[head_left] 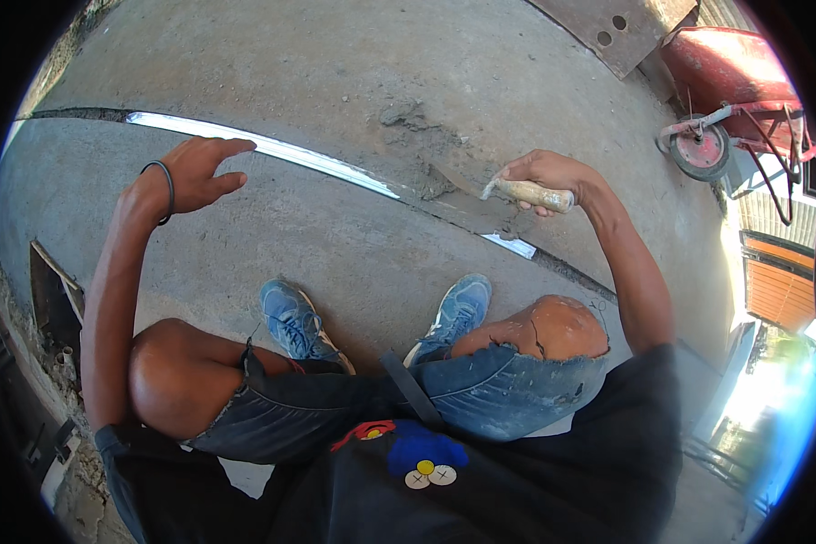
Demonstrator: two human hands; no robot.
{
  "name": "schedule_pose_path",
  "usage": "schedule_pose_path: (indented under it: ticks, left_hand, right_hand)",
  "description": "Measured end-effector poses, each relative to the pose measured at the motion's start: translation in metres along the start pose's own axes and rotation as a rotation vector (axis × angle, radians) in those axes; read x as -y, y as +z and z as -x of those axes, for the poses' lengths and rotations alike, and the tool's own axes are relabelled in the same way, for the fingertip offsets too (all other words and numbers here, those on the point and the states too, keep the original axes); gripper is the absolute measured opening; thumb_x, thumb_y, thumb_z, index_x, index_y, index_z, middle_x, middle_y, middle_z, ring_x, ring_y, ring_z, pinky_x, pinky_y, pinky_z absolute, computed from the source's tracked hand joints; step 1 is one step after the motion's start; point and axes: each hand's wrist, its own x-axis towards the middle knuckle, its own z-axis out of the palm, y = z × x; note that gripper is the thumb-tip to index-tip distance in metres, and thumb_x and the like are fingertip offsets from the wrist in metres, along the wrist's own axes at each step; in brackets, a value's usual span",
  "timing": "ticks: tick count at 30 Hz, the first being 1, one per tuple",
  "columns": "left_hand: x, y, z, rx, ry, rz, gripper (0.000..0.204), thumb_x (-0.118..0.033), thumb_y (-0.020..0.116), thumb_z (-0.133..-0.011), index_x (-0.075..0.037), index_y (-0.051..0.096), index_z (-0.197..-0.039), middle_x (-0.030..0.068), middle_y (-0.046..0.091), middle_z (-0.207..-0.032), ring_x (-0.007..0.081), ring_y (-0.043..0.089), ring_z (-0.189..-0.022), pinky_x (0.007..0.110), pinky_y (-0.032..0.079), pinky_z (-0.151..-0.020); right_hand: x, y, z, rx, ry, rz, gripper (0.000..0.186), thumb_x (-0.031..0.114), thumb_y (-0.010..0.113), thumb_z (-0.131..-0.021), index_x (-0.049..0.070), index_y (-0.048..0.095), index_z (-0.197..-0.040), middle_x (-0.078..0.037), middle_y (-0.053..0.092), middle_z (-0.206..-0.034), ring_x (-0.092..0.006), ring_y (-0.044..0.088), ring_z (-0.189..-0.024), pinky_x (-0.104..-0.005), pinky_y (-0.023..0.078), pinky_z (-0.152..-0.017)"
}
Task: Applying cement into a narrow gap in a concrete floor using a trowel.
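Note:
A mason's trowel is gripped by its worn handle in my right hand, its blade pointing left over wet grey mortar. Beneath it runs a long shiny silver-white strip, set along a groove in the concrete. Mortar hides part of the strip's line, and a short bright piece shows again below the trowel. My left hand, a dark band on its wrist, is open with index finger and thumb apart. Its fingertip overlaps the strip's edge; whether it touches, I cannot tell.
Loose mortar lumps lie on the concrete floor beyond the strip. A red wheelbarrow stands at the far right beside a board with holes. My blue shoes are planted on the near side. Rough debris borders the left.

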Motion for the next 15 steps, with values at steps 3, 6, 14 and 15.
schedule_pose_path:
  ticks: [3, 6, 14, 15]
  left_hand:
    - [0.0, -0.001, 0.001, -0.026, 0.028, 0.014, 0.047, -0.025, 0.061, -0.093, -0.01, 0.052, -0.137, 0.0163, 0.058, -0.133, 0.0321, 0.056, -0.122, 0.047, 0.044, -0.105]
    - [0.003, -0.002, 0.001, -0.011, 0.018, 0.027, 0.047, -0.026, 0.061, -0.093, -0.01, 0.053, -0.137, 0.0165, 0.058, -0.133, 0.0323, 0.056, -0.122, 0.047, 0.044, -0.105]
    - [0.005, 0.007, -0.008, 0.001, 0.014, 0.003, 0.048, -0.02, 0.063, -0.091, -0.009, 0.053, -0.137, 0.0171, 0.061, -0.13, 0.0335, 0.062, -0.111, 0.046, 0.051, -0.095]
    - [0.004, 0.007, -0.009, 0.008, 0.015, 0.0, 0.048, -0.02, 0.063, -0.091, -0.009, 0.053, -0.137, 0.0171, 0.061, -0.13, 0.0335, 0.062, -0.111, 0.046, 0.051, -0.095]
  right_hand:
    - [-0.022, 0.013, 0.003, -0.051, -0.071, -0.092, 0.032, 0.025, 0.052, -0.099, 0.002, 0.062, -0.119, -0.005, 0.06, -0.063, -0.0107, 0.056, -0.043, -0.0245, 0.044, -0.035]
    - [-0.066, 0.062, 0.0, -0.184, -0.251, -0.045, 0.039, 0.029, 0.049, -0.1, 0.004, 0.057, -0.129, -0.011, 0.065, -0.069, -0.0196, 0.063, -0.051, -0.0316, 0.05, -0.044]
    - [-0.165, 0.194, -0.043, -0.669, -0.317, 0.434, 0.046, 0.027, 0.052, -0.098, 0.008, 0.048, -0.139, -0.032, 0.063, -0.087, -0.0473, 0.064, -0.071, -0.0504, 0.053, -0.067]
    - [-0.163, 0.199, -0.05, -0.683, -0.354, 0.426, 0.046, 0.027, 0.052, -0.098, 0.008, 0.048, -0.139, -0.032, 0.063, -0.087, -0.0473, 0.064, -0.071, -0.0504, 0.053, -0.067]
